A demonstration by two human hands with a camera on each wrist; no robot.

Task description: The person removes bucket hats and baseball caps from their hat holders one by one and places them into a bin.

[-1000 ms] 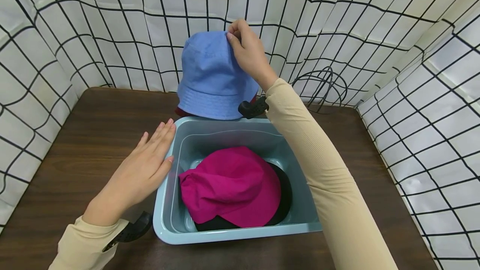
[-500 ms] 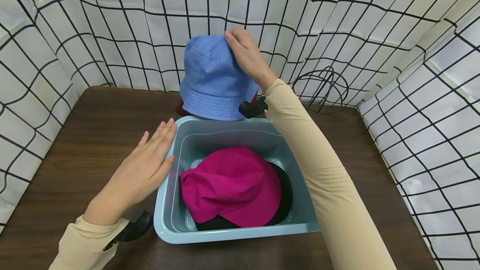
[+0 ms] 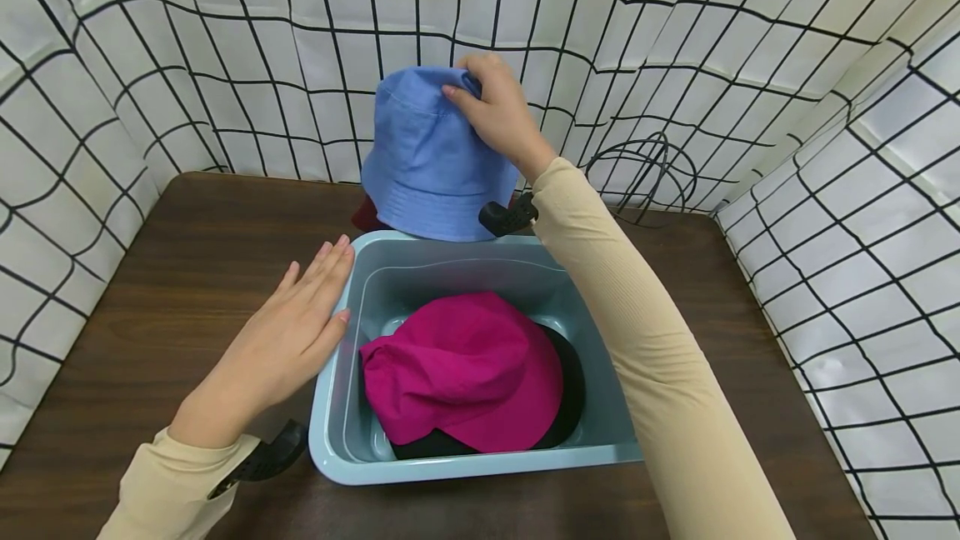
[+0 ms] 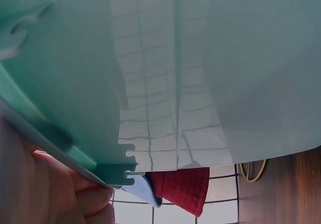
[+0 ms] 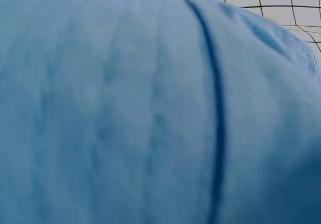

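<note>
Behind the bin, a light blue bucket hat (image 3: 435, 157) stands crown up, its brim reaching the bin's back rim. My right hand (image 3: 501, 111) pinches the top of its crown between thumb and fingers. In the right wrist view, blue hat cloth (image 5: 125, 103) fills most of the picture. My left hand (image 3: 277, 340) lies with straight fingers against the left rim of a light blue plastic bin (image 3: 480, 469). A magenta cap (image 3: 465, 373) sits in the bin on top of a black hat (image 3: 572, 390). Dark red fabric (image 3: 367, 215) peeks out under the bucket hat.
All of this stands on a dark brown wooden table (image 3: 180, 273). Black wire grid (image 3: 300, 90) over white sheeting walls in the back and sides. A coiled black cable (image 3: 652, 165) hangs at the back right.
The bucket hat has shifted slightly to the right, and my right thumb and fingers have changed their hold on the crown. My left hand stays at the bin.
</note>
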